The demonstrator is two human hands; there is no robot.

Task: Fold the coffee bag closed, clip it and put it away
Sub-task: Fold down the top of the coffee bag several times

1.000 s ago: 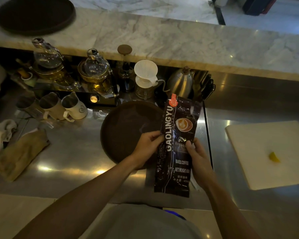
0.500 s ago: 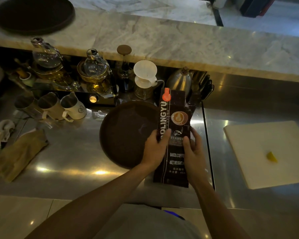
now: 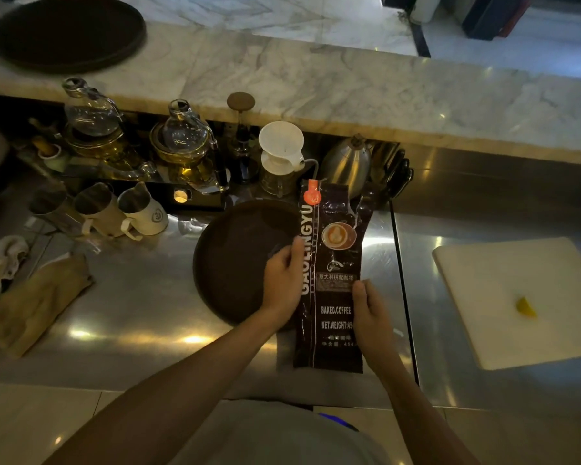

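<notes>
A tall dark coffee bag (image 3: 332,263) with white lettering and a latte picture stands upright on the steel counter (image 3: 131,313), its bottom edge on the surface and its torn top open near the kettle. My left hand (image 3: 284,280) grips the bag's left edge at mid-height. My right hand (image 3: 369,317) holds the right edge, a little lower. An orange round mark sits at the bag's top left corner. No clip is in view.
A round dark tray (image 3: 239,260) lies just left of the bag. Behind stand a white dripper (image 3: 280,146), a steel kettle (image 3: 348,162), glass teapots (image 3: 182,135) and cups (image 3: 141,213). A white cutting board (image 3: 517,303) with a yellow scrap lies right. Cloths (image 3: 31,303) lie left.
The bag has been set more upright, its bottom on the counter. My left hand slid up the left edge and my right hand slid lower on the right edge.
</notes>
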